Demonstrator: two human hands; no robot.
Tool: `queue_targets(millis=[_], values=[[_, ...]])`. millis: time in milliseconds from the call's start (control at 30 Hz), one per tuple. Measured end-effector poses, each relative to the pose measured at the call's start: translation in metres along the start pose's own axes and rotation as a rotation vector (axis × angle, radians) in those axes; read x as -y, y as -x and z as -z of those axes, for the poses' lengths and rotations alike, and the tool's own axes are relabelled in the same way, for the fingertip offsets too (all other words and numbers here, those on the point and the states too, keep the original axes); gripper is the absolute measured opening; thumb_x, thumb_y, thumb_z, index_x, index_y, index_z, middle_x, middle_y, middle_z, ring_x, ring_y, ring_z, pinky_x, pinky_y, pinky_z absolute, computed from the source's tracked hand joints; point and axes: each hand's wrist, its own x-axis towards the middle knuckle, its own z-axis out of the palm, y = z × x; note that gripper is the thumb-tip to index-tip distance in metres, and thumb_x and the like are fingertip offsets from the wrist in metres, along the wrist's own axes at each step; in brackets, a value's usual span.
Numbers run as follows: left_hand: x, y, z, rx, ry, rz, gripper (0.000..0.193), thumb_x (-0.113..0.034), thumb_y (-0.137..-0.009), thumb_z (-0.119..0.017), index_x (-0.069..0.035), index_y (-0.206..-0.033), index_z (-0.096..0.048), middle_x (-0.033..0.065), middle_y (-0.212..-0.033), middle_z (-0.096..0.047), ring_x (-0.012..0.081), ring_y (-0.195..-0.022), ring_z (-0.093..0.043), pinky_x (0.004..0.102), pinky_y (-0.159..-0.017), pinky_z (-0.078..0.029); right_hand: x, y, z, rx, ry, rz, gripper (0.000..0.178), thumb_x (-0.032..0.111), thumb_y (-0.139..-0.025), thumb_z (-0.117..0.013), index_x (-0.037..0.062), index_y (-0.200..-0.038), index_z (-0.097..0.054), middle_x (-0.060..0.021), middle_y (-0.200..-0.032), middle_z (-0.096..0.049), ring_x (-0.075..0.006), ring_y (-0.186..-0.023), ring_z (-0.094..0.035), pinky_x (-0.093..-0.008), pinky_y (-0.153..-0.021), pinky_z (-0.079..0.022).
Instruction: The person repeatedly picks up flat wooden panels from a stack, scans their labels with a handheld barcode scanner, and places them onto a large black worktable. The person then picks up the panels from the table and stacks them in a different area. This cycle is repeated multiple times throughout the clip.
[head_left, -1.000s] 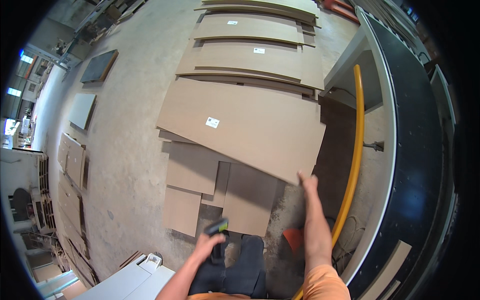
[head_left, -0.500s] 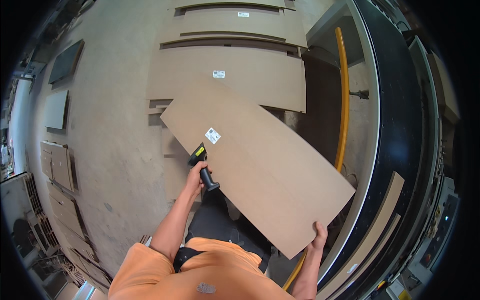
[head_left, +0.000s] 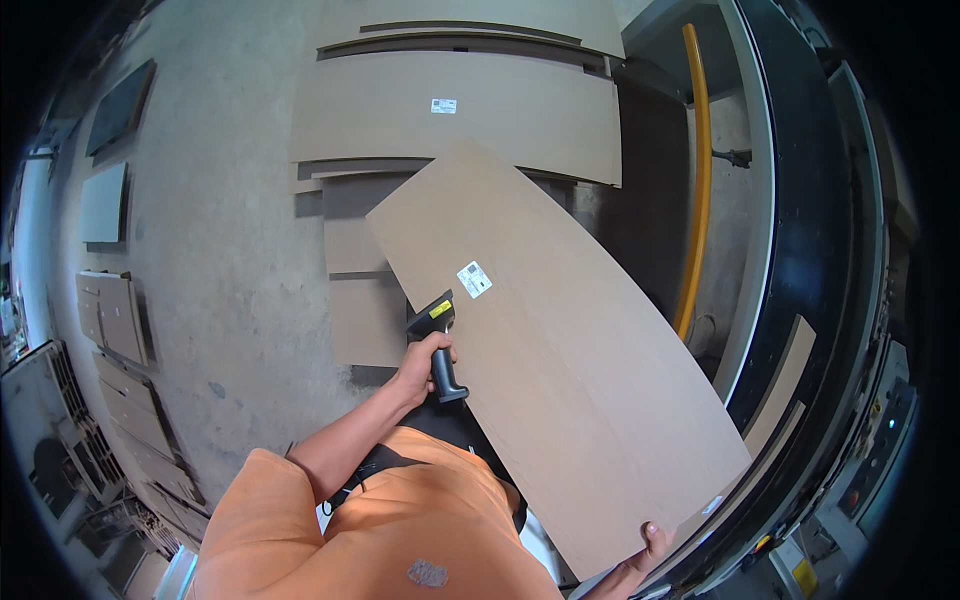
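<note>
A black handheld barcode scanner [head_left: 436,330] with a yellow label is gripped in my left hand [head_left: 425,368]. Its head is close to a white printed label [head_left: 474,280] on a large light-brown board [head_left: 570,350]. That board lies aslant in front of me, its far corner pointing up and to the left. My right hand [head_left: 645,555] holds the board's near right end, the thumb on the top face and the other fingers hidden beneath.
Stacked brown boards [head_left: 520,110] lie ahead on the left of a yellow curved rail [head_left: 694,190]. A dark machine bed [head_left: 810,220] runs along the right, with narrow board strips [head_left: 785,390] on it. More panels [head_left: 115,310] lean at the far left.
The board and its label have shifted right and toward me, and the board has turned steeper. My left hand with the scanner has moved right; my right hand is lower and nearer the bottom edge.
</note>
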Motion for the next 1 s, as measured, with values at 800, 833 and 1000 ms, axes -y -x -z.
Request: queue_targets(millis=[800, 833, 1000], values=[[-0.052, -0.085, 0.04, -0.188, 0.162, -0.255, 0.034, -0.04, -0.089, -0.061, -0.009, -0.075, -0.061, -0.0036, -0.056, -0.05, 0.0057, -0.036, -0.037, 0.0228, -0.033, -0.027, -0.019, -0.192, -0.137, 0.336, -0.073, -0.073, 0.062, 0.012, -0.082, -0.076, -0.0054, -0.135, -0.049, -0.0149, -0.125, -0.062, -0.0266, -0.114, -0.061, -0.0376, -0.101, -0.048], [-0.062, -0.102, 0.044, -0.207, 0.175, -0.278, 0.034, -0.04, -0.089, -0.062, -0.009, -0.075, -0.061, -0.0034, -0.056, -0.05, 0.0056, -0.036, -0.036, 0.0227, -0.033, -0.027, -0.024, -0.221, -0.165, 0.265, 0.007, -0.078, 0.056, 0.008, -0.084, -0.073, -0.0051, -0.134, -0.051, -0.0143, -0.124, -0.063, -0.0252, -0.112, -0.062, -0.0363, -0.1, -0.048], [-0.107, -0.187, 0.04, -0.349, 0.234, -0.385, 0.028, -0.038, -0.09, -0.063, -0.012, -0.079, -0.062, -0.0029, -0.063, -0.056, 0.0041, -0.039, -0.038, 0.0217, -0.033, -0.027, -0.039, -0.367, -0.29, 0.305, 0.212, 0.004, 0.044, 0.007, -0.086, -0.073, -0.0042, -0.126, -0.058, -0.0121, -0.116, -0.067, -0.0198, -0.102, -0.065, -0.0328, -0.093, -0.05]])
